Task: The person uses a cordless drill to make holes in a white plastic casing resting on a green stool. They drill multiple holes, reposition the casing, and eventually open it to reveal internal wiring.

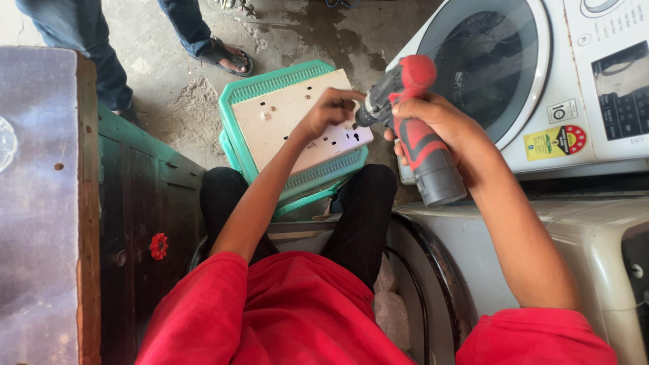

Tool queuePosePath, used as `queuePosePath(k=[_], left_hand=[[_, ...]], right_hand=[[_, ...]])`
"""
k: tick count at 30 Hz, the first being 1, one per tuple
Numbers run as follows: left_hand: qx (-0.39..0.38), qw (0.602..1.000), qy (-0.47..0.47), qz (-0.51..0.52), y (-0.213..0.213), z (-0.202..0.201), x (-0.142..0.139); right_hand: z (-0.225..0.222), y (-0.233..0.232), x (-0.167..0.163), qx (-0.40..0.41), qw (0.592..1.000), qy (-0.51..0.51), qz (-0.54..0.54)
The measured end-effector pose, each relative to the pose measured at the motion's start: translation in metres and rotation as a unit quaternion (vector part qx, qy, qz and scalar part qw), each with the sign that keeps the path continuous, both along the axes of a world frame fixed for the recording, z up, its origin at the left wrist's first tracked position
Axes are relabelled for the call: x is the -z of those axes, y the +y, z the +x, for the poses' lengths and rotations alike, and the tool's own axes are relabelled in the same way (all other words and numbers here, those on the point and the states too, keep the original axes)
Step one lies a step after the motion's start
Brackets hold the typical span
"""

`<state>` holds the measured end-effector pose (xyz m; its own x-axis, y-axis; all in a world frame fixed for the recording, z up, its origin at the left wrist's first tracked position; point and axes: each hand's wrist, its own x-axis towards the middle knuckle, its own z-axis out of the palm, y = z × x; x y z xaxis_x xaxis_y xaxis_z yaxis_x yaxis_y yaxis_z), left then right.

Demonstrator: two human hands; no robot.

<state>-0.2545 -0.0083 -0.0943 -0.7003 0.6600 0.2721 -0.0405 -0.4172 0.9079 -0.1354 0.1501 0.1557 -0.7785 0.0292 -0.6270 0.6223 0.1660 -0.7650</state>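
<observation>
**Hands at the drill tip over a socket plate**

The right hand [433, 125] is wrapped around the grip of a red and grey cordless drill [412, 128], fingers clamped on the handle, the forearm coming in from the lower right with the elbow bent. The drill is tilted so its chuck points left and down, and its battery end sticks out toward the person's lap. The left hand [331, 108] reaches forward on a straight arm, fingers curled together and pinched right at the drill's tip, just above a white socket plate [341, 140]; whether anything small sits between the fingertips cannot be made out.

The socket plate lies on a pale wooden board [284, 115], at its near right corner, directly under both hands. The board rests on top of a green plastic stool [270, 81] standing on the concrete floor [169, 74] between the person's knees.

To the right stands a white front-loading washing machine [541, 81] with a round door, and another pale machine [574, 236] sits nearer. A dark green cabinet [145, 203] is at left. Another person's legs in jeans and a sandalled foot [226, 54] stand at the top.
</observation>
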Motion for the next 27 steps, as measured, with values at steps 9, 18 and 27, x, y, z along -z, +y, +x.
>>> queuePosePath(k=[9, 18, 27], left_hand=[[-0.13, 0.985, 0.065, -0.097, 0.014, 0.003, 0.011], [-0.236, 0.913, 0.204, -0.264, 0.002, 0.026, 0.004], [-0.241, 0.846, 0.327, -0.344, 0.003, 0.053, -0.003]], right_hand=[[-0.001, 0.009, 0.011, -0.019, 1.0, -0.002, -0.016], [-0.008, 0.001, -0.003, -0.028, 1.0, -0.012, 0.005], [0.002, -0.004, -0.014, 0.002, 1.0, -0.001, 0.028]])
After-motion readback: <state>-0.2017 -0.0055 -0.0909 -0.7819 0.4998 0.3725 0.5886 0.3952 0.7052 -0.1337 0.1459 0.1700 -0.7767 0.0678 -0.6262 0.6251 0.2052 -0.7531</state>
